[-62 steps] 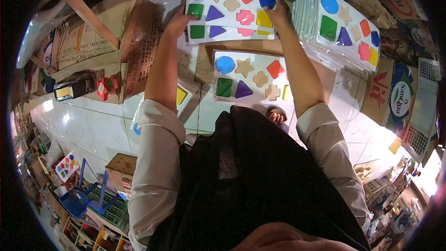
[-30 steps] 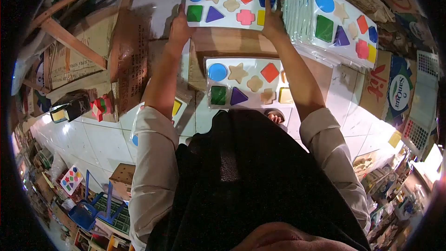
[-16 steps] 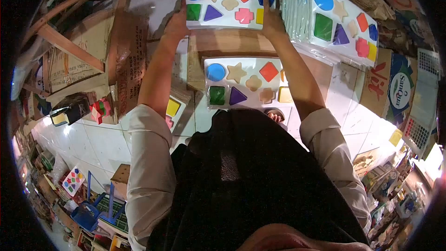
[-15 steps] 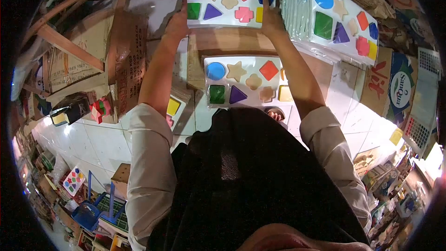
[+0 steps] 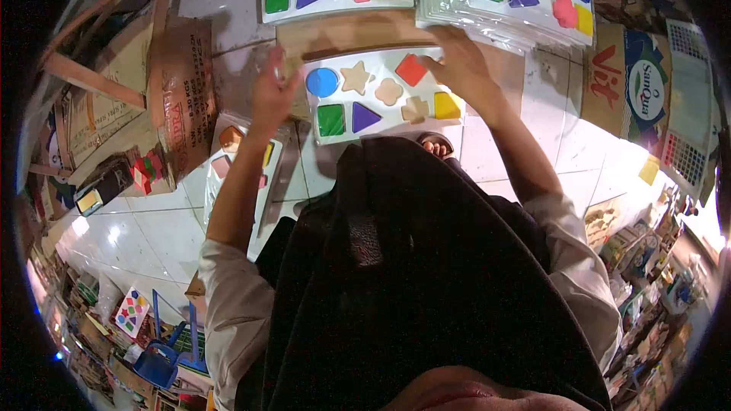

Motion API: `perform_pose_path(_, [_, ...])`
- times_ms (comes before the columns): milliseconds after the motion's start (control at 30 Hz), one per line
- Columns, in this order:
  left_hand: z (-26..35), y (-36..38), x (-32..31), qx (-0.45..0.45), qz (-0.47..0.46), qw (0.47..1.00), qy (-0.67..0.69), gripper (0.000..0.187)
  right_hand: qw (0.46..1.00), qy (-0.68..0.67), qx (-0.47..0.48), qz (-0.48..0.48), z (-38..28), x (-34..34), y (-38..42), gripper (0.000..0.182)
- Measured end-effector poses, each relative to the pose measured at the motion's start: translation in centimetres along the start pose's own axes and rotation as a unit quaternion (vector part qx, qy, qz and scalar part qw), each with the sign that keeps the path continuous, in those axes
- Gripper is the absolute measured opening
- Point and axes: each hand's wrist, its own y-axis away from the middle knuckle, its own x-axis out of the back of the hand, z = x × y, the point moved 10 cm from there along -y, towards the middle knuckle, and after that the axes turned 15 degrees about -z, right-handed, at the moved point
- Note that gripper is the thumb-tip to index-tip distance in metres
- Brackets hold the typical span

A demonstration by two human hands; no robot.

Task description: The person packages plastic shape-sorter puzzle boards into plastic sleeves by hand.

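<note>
A white board with coloured shapes (image 5: 388, 92) lies in front of me; blue circle, green square, purple triangle, red diamond and yellow square show on it. My right hand (image 5: 461, 68) is over its upper right corner, fingers apart, thumb near the red diamond. Blurred by motion, my left hand (image 5: 278, 87) is just left of the board, and whether its fingers are spread or closed is unclear. Beyond, a second shape board (image 5: 335, 1) lies flat with neither hand on it. Right of that is a stack of plastic-wrapped shape boards (image 5: 499, 7).
Another shape board (image 5: 236, 175) lies under my left forearm on the tiled floor. Cardboard boxes stand at the left (image 5: 186, 91) and right (image 5: 620, 87). Wooden frame bars (image 5: 95, 80) rise at the far left. A blue chair (image 5: 160, 361) is at the lower left.
Both hands have let go of the far board and come back toward the near board. The view has shifted, so the boards appear higher and further left.
</note>
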Motion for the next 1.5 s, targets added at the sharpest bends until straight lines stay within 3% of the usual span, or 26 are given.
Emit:
perform_pose_path(67, [-3.2,3.7,-4.3,0.064,-0.081,0.994,0.035,0.056,0.997,0.009,-0.060,0.056,5.1,-1.5,4.2,0.049])
perform_pose_path(133, [-1.9,6.0,-5.7,0.073,-0.072,0.995,-0.006,0.053,0.990,-0.017,-0.128,0.058,8.7,-4.3,7.3,0.049])
perform_pose_path(167, [-1.3,6.6,-6.0,0.081,-0.068,0.993,-0.045,0.051,0.991,-0.018,-0.122,0.058,9.1,-5.4,7.8,0.049])
perform_pose_path(233, [-1.2,6.7,-5.9,0.087,-0.063,0.993,-0.052,0.049,0.948,-0.287,-0.135,-0.025,10.3,-9.1,8.1,0.043])
perform_pose_path(267, [-1.2,6.6,-5.9,0.090,-0.062,0.993,-0.055,0.047,0.955,-0.271,-0.123,0.002,10.2,-8.8,8.3,0.036])
perform_pose_path(433, [0.0,5.0,-3.7,0.132,-0.044,0.990,-0.028,0.043,0.944,-0.316,-0.097,0.015,10.8,-7.7,7.0,0.034])
perform_pose_path(500, [-0.3,4.4,-3.9,0.205,-0.104,0.963,0.142,0.037,0.934,-0.347,-0.084,0.003,10.5,-6.9,6.7,0.033])
perform_pose_path(567, [-1.6,3.5,-3.6,0.192,-0.110,0.962,0.160,0.033,0.896,-0.420,-0.133,-0.063,9.3,-5.8,6.4,0.031])
perform_pose_path(633, [-1.4,3.6,-3.6,0.222,-0.101,0.952,0.182,0.034,0.904,-0.399,-0.140,-0.061,9.5,-5.5,6.2,0.028])
perform_pose_path(733, [-2.1,4.0,-4.3,0.195,-0.087,0.974,0.078,0.036,0.895,-0.421,-0.132,-0.074,10.1,-6.9,6.5,0.029])
perform_pose_path(833, [-2.0,5.1,-5.1,0.168,-0.063,0.984,-0.004,0.038,0.923,-0.363,-0.126,-0.026,10.5,-7.7,7.6,0.032])
perform_pose_path(967, [0.3,6.4,-6.1,0.104,-0.033,0.994,-0.010,0.044,0.929,-0.359,-0.083,0.040,11.1,-7.7,9.0,0.035])
perform_pose_path(1033, [4.3,7.7,-7.6,0.005,-0.037,0.999,0.008,0.049,0.733,-0.660,-0.114,0.115,11.9,-8.3,11.5,0.036])
perform_pose_path(1067, [5.3,8.0,-9.2,0.023,-0.087,0.994,0.056,0.049,0.770,-0.603,-0.160,0.133,13.0,-7.8,12.9,0.038])
perform_pose_path(1133, [8.0,8.4,-10.4,0.052,-0.141,0.979,0.136,0.046,0.761,-0.613,-0.174,0.125,13.8,-8.0,15.7,0.044])
perform_pose_path(1167, [8.6,8.0,-9.8,-0.020,-0.120,0.992,0.036,0.047,0.750,-0.622,-0.192,0.115,14.6,-8.6,17.1,0.049])
perform_pose_path(1233, [8.2,8.0,-6.8,-0.106,0.056,0.986,-0.120,0.048,0.712,-0.627,-0.271,0.159,18.3,-10.8,20.7,0.045])
perform_pose_path(1300, [4.4,7.8,-6.2,-0.086,0.069,0.981,-0.162,0.051,0.676,-0.642,-0.285,0.221,23.0,-12.7,24.8,0.050])
perform_pose_path(1367, [-0.3,7.2,-6.3,0.030,0.047,0.996,-0.067,0.056,0.674,-0.616,-0.312,0.262,25.7,-12.4,29.1,0.056])
perform_pose_path(1433, [-0.2,6.4,-5.7,0.038,0.069,0.996,-0.045,0.060,0.675,-0.569,-0.360,0.301,31.4,-14.5,34.5,0.064])
perform_pose_path(1500, [-2.5,5.3,-5.7,0.135,0.049,0.990,-0.013,0.061,0.678,-0.502,-0.421,0.333,31.9,-13.4,37.6,0.065])
